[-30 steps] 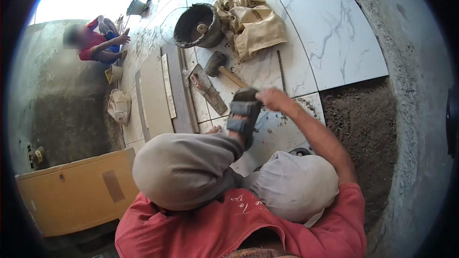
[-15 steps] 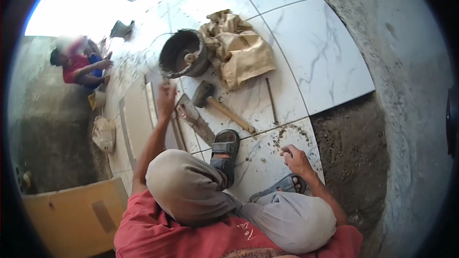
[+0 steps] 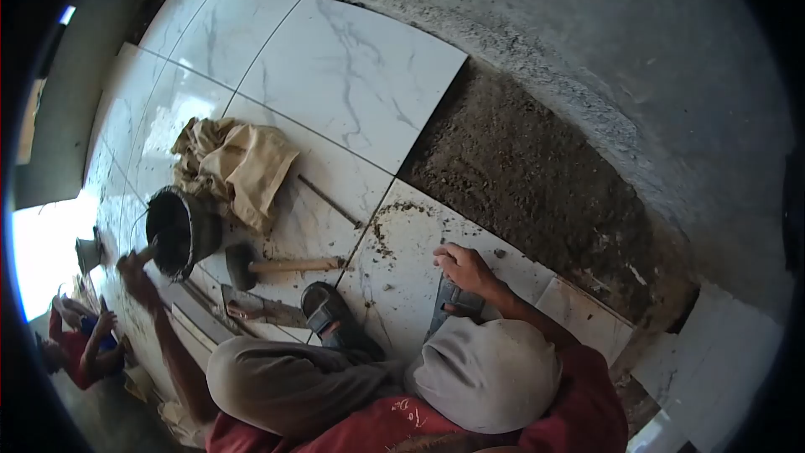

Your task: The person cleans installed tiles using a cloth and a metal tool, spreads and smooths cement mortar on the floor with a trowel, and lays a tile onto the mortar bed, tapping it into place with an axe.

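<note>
At frame left, the left hand point(image 3: 139, 277) is beside the bucket point(image 3: 206, 226), its grip indistinct; near centre, the right hand point(image 3: 468, 270) curls loosely, palm hidden, any hold unclear.

Left hand point(image 3: 138, 278) outstretched, right hand point(image 3: 463, 268) loosely curled

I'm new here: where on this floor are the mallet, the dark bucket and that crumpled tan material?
Mallet point(image 3: 289, 266): head view, on its wooden handle.
Dark bucket point(image 3: 206, 231): head view, on its outer wall.
Crumpled tan material point(image 3: 241, 165): head view, on its middle folds.
</note>
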Demonstrator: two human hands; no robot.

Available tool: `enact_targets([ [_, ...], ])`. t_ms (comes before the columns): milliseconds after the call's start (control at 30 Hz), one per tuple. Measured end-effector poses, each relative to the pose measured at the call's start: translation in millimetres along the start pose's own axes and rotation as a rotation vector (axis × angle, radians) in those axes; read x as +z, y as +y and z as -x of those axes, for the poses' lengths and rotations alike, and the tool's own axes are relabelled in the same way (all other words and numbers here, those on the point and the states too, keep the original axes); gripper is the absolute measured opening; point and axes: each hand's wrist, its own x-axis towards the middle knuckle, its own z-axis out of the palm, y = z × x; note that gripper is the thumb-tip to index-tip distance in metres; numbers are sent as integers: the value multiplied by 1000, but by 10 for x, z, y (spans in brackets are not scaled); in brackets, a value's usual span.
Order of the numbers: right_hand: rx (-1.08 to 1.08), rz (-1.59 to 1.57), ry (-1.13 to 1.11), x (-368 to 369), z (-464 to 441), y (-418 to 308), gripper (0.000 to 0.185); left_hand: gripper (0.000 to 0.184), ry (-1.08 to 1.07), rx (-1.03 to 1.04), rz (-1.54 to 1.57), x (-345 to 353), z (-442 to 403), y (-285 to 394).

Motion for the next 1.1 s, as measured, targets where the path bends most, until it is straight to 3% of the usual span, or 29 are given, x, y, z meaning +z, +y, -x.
enact_targets([
  [100, 51, -88, 59, 22, 94, 148, 29, 20, 236, -211, -90, -141, 286, 385],
  [200, 77, -28, -22, 127, -3, 44, 28, 22, 511, -446, -263, -423, 765, 880],
  [267, 44, 48, -62, 234, -157, -97, 27, 29, 426, -467, -90, -199, 1058, 1084],
  [300, 28, 121, -79, 280, -210, -160, 26, 30, 333, -543, -161, -110, 1202, 1102],
  [333, 35, 122, -74, 315, -267, -218, 26, 28, 363, -534, -85, -41, 1284, 1122],
  [400, -323, 200, -60, 372, -434, -350, 26, 27, 430, -504, 52, 73, 1372, 1151],
  [567, -359, 108, -184, 519, -616, -833, 24, 25, 456, -407, 52, 18, 1188, 1230],
  [700, -350, -26, -449, 816, -636, -1080, 29, 24, 401, -192, -7, 7, 840, 1396],
  [833, -598, -154, -648, 1010, -567, -1579, 46, 24, 283, 221, -117, -93, 450, 1839],
  [900, -619, -538, -797, 1077, -526, -1739, 63, 23, 98, 404, -192, -32, 320, 2175],
  [1033, -702, -778, -647, 803, -387, -1834, 70, 22, -497, 443, -334, 876, 389, 3145],
  [1067, -532, -1049, -515, 693, -325, -1816, 67, 25, -561, 561, -195, 1148, 476, 3264],
  [1100, -349, -1309, -368, 581, -271, -1778, 64, 28, -629, 550, -51, 1378, 618, 3395],
])
